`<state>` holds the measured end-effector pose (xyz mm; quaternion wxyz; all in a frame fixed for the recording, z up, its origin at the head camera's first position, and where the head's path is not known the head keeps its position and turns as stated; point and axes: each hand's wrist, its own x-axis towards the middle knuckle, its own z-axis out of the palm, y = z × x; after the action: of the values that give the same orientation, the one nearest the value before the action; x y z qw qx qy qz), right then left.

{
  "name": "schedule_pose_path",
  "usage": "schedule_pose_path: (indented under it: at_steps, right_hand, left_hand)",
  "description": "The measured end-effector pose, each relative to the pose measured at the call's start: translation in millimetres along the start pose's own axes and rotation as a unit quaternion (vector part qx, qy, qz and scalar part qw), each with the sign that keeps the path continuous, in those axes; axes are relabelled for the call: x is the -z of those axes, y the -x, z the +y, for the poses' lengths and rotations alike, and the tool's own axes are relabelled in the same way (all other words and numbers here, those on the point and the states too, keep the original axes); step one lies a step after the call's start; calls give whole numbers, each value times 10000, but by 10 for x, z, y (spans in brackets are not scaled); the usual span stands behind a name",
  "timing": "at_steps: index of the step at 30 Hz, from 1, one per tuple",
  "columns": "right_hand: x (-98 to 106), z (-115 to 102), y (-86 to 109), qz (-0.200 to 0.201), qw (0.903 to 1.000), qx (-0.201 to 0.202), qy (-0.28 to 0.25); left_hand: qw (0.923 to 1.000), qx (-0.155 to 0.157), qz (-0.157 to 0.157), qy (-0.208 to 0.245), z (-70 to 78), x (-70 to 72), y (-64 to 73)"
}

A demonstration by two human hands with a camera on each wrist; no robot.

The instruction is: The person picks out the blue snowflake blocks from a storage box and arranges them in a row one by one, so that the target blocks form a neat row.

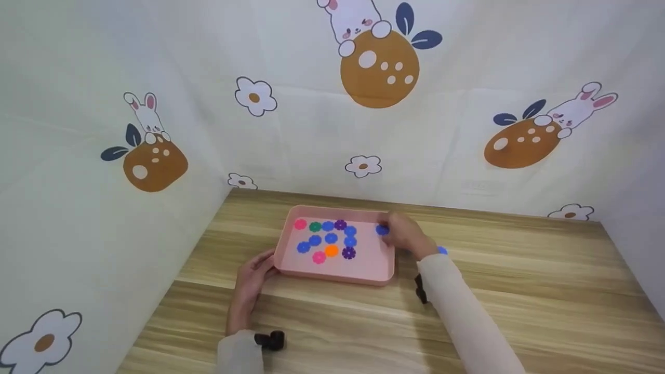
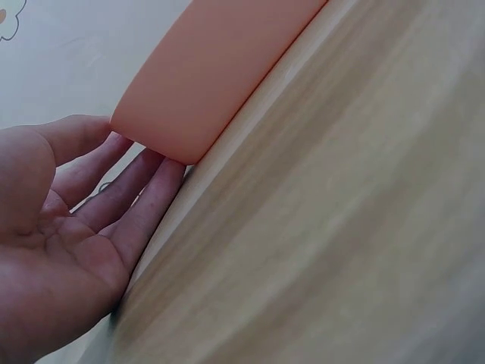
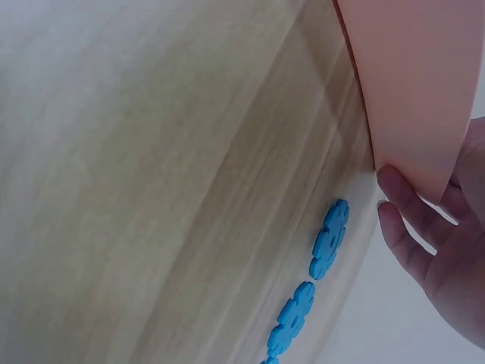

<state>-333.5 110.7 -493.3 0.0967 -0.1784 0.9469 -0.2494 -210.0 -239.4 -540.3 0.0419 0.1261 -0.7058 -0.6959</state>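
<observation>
While the spread left hand (image 1: pixel 252 278) touches the tray's (image 1: pixel 371 262) near-left corner, a blue flower disc (image 1: pixel 381 230) adjoins the right hand (image 1: pixel 405 231), far-right. Pinch unclear.

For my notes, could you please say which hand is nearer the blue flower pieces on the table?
Right hand, beside the pieces; the left hand is across the tray, touching its left end.

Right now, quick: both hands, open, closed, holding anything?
Left hand: open, fingers touching the tray.
Right hand: at the tray's edge by a blue piece; can't tell if open or holding it.
</observation>
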Motion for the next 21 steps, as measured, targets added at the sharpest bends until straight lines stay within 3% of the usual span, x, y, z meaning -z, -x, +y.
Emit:
schedule_pose_path:
  at_steps: [11,21]
  right_hand:
    - [-16,-5,0,-55,9991,-358,-217]
    - [-15,-30,-15,-168,9990,-403,21]
  left_hand:
    - [9999,49,13,-158,4,7,-3]
    - [9998,7,17,-205,-7,9,4]
